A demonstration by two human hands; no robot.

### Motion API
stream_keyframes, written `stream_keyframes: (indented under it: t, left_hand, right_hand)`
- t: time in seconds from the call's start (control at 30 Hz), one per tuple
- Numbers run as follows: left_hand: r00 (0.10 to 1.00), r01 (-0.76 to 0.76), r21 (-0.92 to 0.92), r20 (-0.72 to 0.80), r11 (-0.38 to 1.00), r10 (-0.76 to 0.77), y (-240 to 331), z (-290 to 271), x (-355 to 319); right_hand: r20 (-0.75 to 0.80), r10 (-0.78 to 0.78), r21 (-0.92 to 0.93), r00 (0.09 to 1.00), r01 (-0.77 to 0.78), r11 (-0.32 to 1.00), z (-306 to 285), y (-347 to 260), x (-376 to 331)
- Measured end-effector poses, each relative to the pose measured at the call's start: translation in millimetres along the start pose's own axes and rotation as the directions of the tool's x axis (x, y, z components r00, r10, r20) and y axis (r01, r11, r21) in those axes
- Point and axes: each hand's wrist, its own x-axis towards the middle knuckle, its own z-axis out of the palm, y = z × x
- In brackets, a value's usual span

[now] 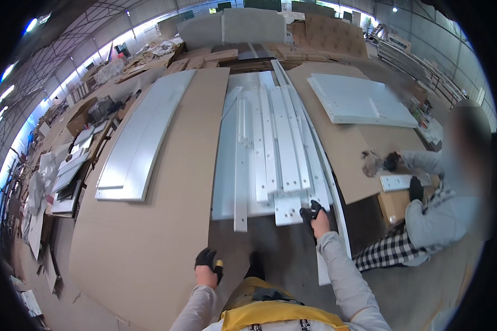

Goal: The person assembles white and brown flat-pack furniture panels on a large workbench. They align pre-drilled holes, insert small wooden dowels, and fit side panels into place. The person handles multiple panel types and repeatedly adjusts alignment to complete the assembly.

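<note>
My right hand [316, 213], in a black glove, is at the near end of a white board [289, 212] with small holes. Its fingers are bent round the board's right corner. This board lies at the bottom of a stack of long narrow white boards [284, 138], several of them drilled. Lower and to the left, my gloved left hand [207, 265] hangs over the near edge of a brown cardboard sheet [188, 165], fingers curled. Something small and yellow shows at its thumb side; what it is cannot be made out.
Wide white panels [143, 132] rest on the left cardboard, and more white panels [359, 99] on the right one. A co-worker in a grey top crouches at the right, gloved hands at a white piece [397, 182] above a carton [392, 207]. Cluttered benches line the left.
</note>
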Motion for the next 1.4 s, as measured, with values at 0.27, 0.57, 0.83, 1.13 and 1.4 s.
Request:
stream_keyframes:
  t: [0.27,0.57,0.83,1.13,1.4]
  left_hand:
    - [0.961,-0.079,-0.297,0.232,0.952,0.153,42.9,99.2,211.6]
    - [0.835,-0.384,-0.019,0.418,0.923,0.357,121.2,236.1,421.1]
    - [0.675,-0.438,0.227,0.722,0.870,0.152,149.8,300.5,521.2]
    - [0.625,-0.463,0.290,0.777,0.838,0.077,147.0,289.3,555.8]
    - [0.658,-0.588,0.313,0.721,0.746,0.216,135.1,301.9,551.6]
  right_hand:
    - [-0.077,0.282,-0.496,0.956,-0.282,0.821,59.1,-3.3,166.5]
    - [-0.046,0.150,-0.299,0.988,-0.157,0.941,54.5,33.4,180.7]
    - [0.028,0.257,-0.287,0.966,-0.239,0.928,53.3,6.1,174.0]
    - [0.092,0.130,-0.310,0.987,-0.096,0.946,39.6,-21.3,173.1]
    - [0.218,0.197,-0.474,0.956,-0.073,0.877,9.1,24.9,188.5]
